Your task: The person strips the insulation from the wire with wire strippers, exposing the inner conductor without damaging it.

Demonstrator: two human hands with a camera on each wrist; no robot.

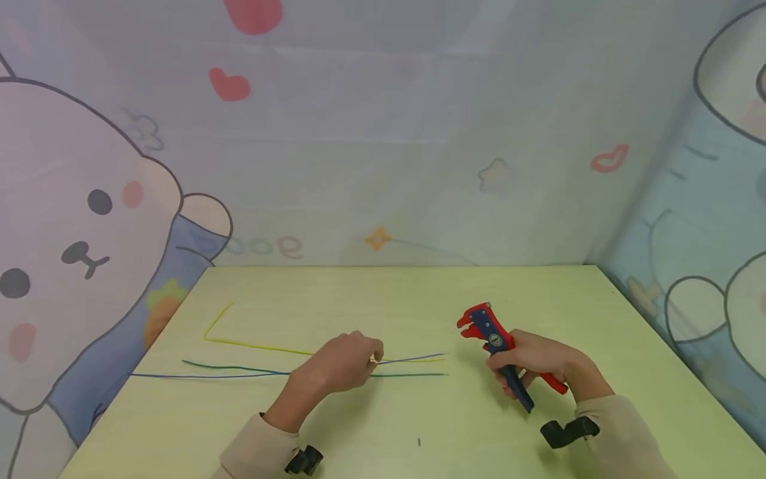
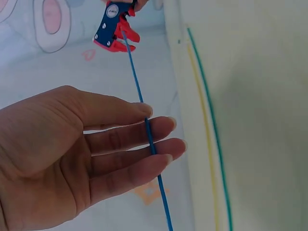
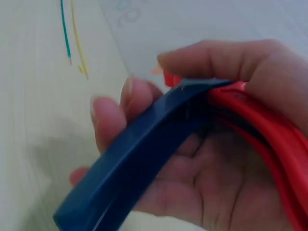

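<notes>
My left hand pinches a thin blue wire between thumb and fingers, raised over the table. Its free end points right, toward a red and blue wire stripper; in the head view a small gap separates them. My right hand grips the stripper by its handles, its red jaws parted and facing left. Under the left hand, a green wire and a yellow wire lie on the table side by side. Both have short pale tips at the right end in the right wrist view.
The pale yellow table ends at a cloth backdrop printed with cartoon figures. A tiny dark scrap lies near the front middle. Each sleeve has a black camera mount at the wrist.
</notes>
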